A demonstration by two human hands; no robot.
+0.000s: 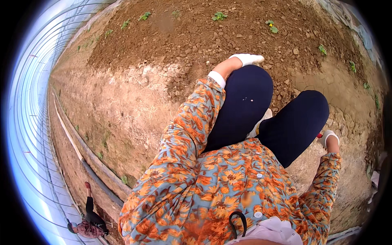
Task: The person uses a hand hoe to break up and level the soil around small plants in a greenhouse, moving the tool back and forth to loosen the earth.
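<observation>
My left hand [247, 59], in a white work glove with soiled fingertips, reaches past my left knee, low over loose clods of soil [199, 55]. Its palm side is hidden, so I cannot see whether anything is in it. Beside my right thigh, my right hand [328, 137] wears a similar white glove and grips a red object [319, 135]. Only a small end of that object shows; my leg covers the rest. Both knees are bent in dark trousers, and a light shoe [267, 114] shows between them.
Small green seedlings [219, 16] stand in a curved-looking row, one plant [271, 26] with a yellow flower. A pipe [101, 177] runs along the ground at left. Another person [92, 225] is bent over beside the greenhouse's hooped plastic wall [33, 122]. Plastic sheeting [352, 21] lies at upper right.
</observation>
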